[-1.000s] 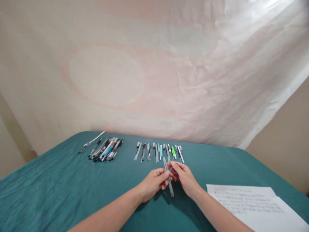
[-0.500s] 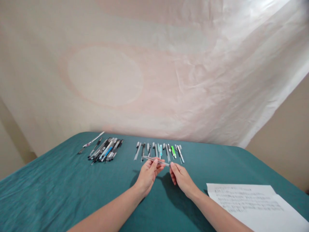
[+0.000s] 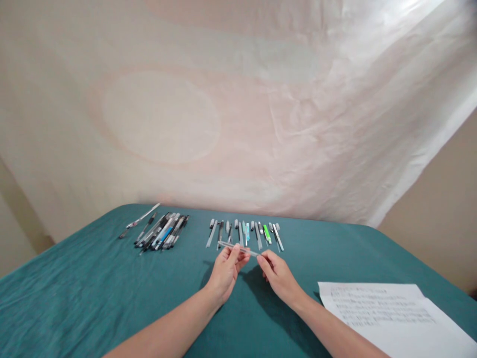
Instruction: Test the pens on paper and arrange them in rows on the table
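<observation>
A thin, clear pen barrel [image 3: 246,250] is held level above the table, in front of a row of pen parts. My left hand [image 3: 225,271] pinches it near the middle between thumb and fingers. At its right end, the thumb and fingers of my right hand [image 3: 276,273] are closed on the tip. Whether a small piece sits under those right fingertips is too small to tell. Just beyond my hands lie separated pens, caps and barrels, among them a bright green piece [image 3: 267,234] and a light blue one [image 3: 247,231].
A pile of pens [image 3: 164,231] lies at the back left, with a long white-and-dark pen [image 3: 138,222] beside it. Sheets of handwritten paper [image 3: 387,311] rest at the front right. Green cloth [image 3: 112,293] covers the table; a pale hanging sheet [image 3: 238,109] backs it.
My right hand has shifted slightly left and closed further around the barrel's right end. My left hand keeps its pinch on the barrel, with little movement.
</observation>
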`<action>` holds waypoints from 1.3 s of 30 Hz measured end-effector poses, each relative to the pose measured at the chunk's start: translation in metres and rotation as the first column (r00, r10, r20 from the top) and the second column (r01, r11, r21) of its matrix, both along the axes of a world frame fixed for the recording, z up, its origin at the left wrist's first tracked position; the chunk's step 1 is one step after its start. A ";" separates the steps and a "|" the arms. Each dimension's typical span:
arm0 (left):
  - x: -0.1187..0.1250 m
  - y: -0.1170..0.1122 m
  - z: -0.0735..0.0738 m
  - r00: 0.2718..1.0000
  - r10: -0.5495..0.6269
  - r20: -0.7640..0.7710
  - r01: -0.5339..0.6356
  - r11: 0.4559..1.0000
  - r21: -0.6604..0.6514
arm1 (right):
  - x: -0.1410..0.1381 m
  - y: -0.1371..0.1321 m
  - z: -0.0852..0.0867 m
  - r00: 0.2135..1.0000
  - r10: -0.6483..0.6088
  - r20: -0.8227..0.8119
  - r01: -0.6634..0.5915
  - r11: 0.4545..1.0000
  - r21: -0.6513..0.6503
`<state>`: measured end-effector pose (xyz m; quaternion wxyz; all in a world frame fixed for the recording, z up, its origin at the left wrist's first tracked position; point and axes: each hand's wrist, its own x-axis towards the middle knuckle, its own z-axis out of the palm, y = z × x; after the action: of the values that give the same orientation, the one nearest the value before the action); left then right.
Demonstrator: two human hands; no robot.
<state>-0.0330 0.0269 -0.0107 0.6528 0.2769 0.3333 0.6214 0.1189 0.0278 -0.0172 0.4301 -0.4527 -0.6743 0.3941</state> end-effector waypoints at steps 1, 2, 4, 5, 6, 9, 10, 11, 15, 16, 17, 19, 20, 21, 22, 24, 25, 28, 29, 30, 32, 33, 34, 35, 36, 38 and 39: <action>0.000 0.000 0.000 1.000 0.002 0.001 -0.002 1.000 0.006 | 0.000 0.001 -0.001 1.000 -0.010 -0.023 0.009 1.000 -0.020; 0.000 0.000 0.000 1.000 -0.001 0.000 0.001 1.000 0.013 | 0.000 0.001 -0.002 0.999 -0.017 -0.047 0.015 0.999 -0.048; 0.001 0.000 -0.001 1.000 -0.019 -0.009 0.019 1.000 0.023 | 0.000 0.002 -0.004 0.997 -0.020 -0.080 0.012 0.995 -0.100; 0.001 0.000 -0.001 1.000 -0.027 -0.012 0.028 0.999 0.023 | 0.000 0.003 -0.004 0.996 -0.015 -0.085 0.006 0.994 -0.111; 0.001 0.000 -0.002 0.999 -0.030 -0.013 0.030 0.999 0.019 | 0.000 0.003 -0.004 0.997 -0.005 -0.082 -0.004 0.994 -0.113; 0.001 0.001 -0.002 1.000 -0.023 -0.008 0.023 1.000 0.005 | 0.001 0.002 -0.002 0.998 0.015 -0.061 -0.020 0.996 -0.082; 0.001 0.001 -0.002 1.000 -0.018 -0.006 0.018 1.000 0.002 | 0.002 0.002 -0.002 0.998 0.016 -0.060 -0.020 0.997 -0.073; 0.001 0.001 -0.002 1.000 -0.014 -0.003 0.014 1.000 0.000 | 0.002 0.002 -0.001 0.998 0.016 -0.060 -0.020 0.998 -0.068; 0.000 0.001 -0.004 1.000 -0.008 -0.005 0.008 1.000 0.003 | 0.001 0.004 -0.003 0.996 0.015 -0.084 -0.026 0.991 -0.129; 0.000 0.001 -0.004 1.000 -0.013 -0.009 0.013 1.000 0.006 | 0.001 0.005 -0.003 0.996 0.015 -0.085 -0.028 0.988 -0.151; 0.000 0.001 -0.005 1.000 -0.018 -0.014 0.018 1.000 0.008 | 0.001 0.005 -0.004 0.997 0.015 -0.081 -0.028 0.986 -0.164; 0.000 0.002 -0.005 0.999 -0.025 -0.021 0.025 1.000 0.009 | 0.002 0.005 -0.004 0.998 0.025 -0.060 -0.035 0.986 -0.161; 0.001 0.002 -0.005 1.000 -0.024 -0.021 0.024 1.000 0.008 | 0.002 0.005 -0.004 0.998 0.032 -0.049 -0.039 0.989 -0.144; 0.001 0.002 -0.005 1.000 -0.020 -0.018 0.020 1.000 0.004 | 0.003 0.004 -0.003 0.999 0.035 -0.042 -0.040 0.992 -0.121; 0.001 0.003 -0.005 1.000 -0.013 -0.014 0.013 1.000 0.000 | 0.003 0.004 -0.003 0.999 0.035 -0.042 -0.039 0.995 -0.096; 0.001 0.004 -0.006 1.000 -0.001 -0.003 0.001 1.000 -0.003 | 0.003 0.003 -0.002 0.998 0.039 -0.057 -0.043 0.997 -0.065; 0.001 0.004 -0.006 1.000 0.003 0.001 -0.003 1.000 -0.003 | 0.003 0.003 -0.001 0.997 0.044 -0.069 -0.049 0.997 -0.067; 0.001 0.004 -0.007 1.000 -0.003 -0.001 0.003 1.000 -0.002 | 0.002 0.004 -0.002 0.994 0.053 -0.095 -0.065 0.989 -0.134; 0.001 0.004 -0.007 1.000 -0.009 -0.004 0.009 1.000 -0.004 | 0.001 0.005 -0.002 0.995 0.047 -0.094 -0.061 0.986 -0.154; 0.001 0.004 -0.006 1.000 -0.014 -0.008 0.014 1.000 -0.005 | 0.002 0.005 -0.002 0.995 0.038 -0.088 -0.052 0.985 -0.165; 0.000 0.003 -0.006 1.000 -0.021 -0.012 0.021 1.000 -0.002 | 0.002 0.005 -0.003 0.997 0.030 -0.076 -0.042 0.987 -0.158; 0.000 0.003 -0.006 1.000 -0.020 -0.012 0.020 1.000 -0.001 | 0.002 0.005 -0.003 0.997 0.032 -0.071 -0.042 0.989 -0.141; 0.000 0.003 -0.006 1.000 -0.015 -0.011 0.015 1.000 -0.001 | 0.002 0.005 -0.002 0.997 0.037 -0.070 -0.045 0.991 -0.122; 0.000 0.003 -0.006 1.000 -0.008 -0.009 0.008 1.000 -0.002 | 0.003 0.004 -0.002 0.996 0.040 -0.073 -0.048 0.993 -0.106; -0.001 0.003 -0.007 1.000 -0.001 -0.008 0.001 1.000 -0.004 | 0.002 0.004 -0.002 0.996 0.039 -0.080 -0.046 0.994 -0.098; -0.001 0.004 -0.008 1.000 0.003 -0.009 -0.003 1.000 -0.003 | 0.002 0.004 -0.003 0.995 0.026 -0.097 -0.038 0.992 -0.123; -0.001 0.004 -0.009 1.000 0.000 -0.010 0.000 1.000 0.001 | 0.002 0.005 -0.003 0.994 0.023 -0.103 -0.039 0.988 -0.148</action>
<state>-0.0335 0.0313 -0.0193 0.6510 0.2802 0.3360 0.6203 0.1207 0.0328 -0.0203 0.4223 -0.4527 -0.6273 0.4725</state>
